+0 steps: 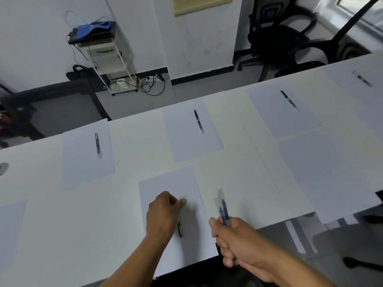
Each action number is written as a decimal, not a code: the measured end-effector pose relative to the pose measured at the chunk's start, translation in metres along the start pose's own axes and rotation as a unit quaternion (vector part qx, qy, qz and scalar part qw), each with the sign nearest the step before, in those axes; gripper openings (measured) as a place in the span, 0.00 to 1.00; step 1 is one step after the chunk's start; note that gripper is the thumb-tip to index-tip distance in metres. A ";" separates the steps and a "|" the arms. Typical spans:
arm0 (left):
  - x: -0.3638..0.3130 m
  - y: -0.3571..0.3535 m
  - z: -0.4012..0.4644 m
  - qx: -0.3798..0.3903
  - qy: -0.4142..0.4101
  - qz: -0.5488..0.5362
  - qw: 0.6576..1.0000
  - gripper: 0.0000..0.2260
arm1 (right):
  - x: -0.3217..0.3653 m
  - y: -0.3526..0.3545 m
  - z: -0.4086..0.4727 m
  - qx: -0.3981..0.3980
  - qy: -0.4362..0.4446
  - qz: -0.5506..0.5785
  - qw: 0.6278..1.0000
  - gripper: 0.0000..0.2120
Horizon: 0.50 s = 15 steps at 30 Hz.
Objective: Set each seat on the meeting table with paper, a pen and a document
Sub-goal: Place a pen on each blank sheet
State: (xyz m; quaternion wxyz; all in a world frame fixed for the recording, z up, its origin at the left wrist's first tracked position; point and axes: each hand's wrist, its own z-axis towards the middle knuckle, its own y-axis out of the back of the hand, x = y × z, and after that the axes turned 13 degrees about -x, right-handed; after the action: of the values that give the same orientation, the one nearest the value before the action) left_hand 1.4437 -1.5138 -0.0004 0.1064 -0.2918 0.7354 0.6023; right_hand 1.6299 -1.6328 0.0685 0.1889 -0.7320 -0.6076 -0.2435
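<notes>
A white meeting table [83, 224] carries several blank paper sheets. My left hand [163, 212] rests on the nearest sheet [172, 183] with its fingers pinched on a dark pen [179, 229]; only the pen's lower end shows beneath the hand. To its right, over the table's near edge, my right hand [238, 239] grips two clear-barrelled pens [222, 206] pointing away from me. Across the table, three sheets each bear a pen: left pen [98, 145], middle pen [198, 121], right pen [289, 100]. A sheet at the right [321, 172] has no pen on it.
Another pen [362, 79] lies on paper at the far right end. A sheet [10, 224] sits at the near left edge. Black office chairs [279, 38] stand behind the table's far side, and a white cart [107, 54] with cables is by the wall.
</notes>
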 end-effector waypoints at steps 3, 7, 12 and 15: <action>-0.016 0.009 -0.012 0.004 -0.032 -0.017 0.999 0.14 | 0.002 0.002 -0.012 -0.006 0.018 0.018 1.000 0.18; -0.042 0.016 -0.032 0.014 -0.075 -0.048 0.996 0.14 | -0.004 0.008 -0.026 -0.030 0.029 0.047 0.998 0.20; -0.072 0.016 -0.065 0.057 -0.117 -0.096 0.987 0.16 | -0.019 0.026 -0.049 -0.073 0.032 0.073 0.994 0.19; -0.093 0.016 -0.094 0.088 -0.150 -0.117 0.978 0.16 | -0.025 0.041 -0.072 -0.109 0.053 0.093 0.988 0.20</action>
State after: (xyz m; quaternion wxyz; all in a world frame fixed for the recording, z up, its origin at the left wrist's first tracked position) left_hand 1.5280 -1.5733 0.0832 0.3103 -0.2718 0.7223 0.5550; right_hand 1.6576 -1.7017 0.1125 0.1615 -0.7880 -0.4956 -0.3277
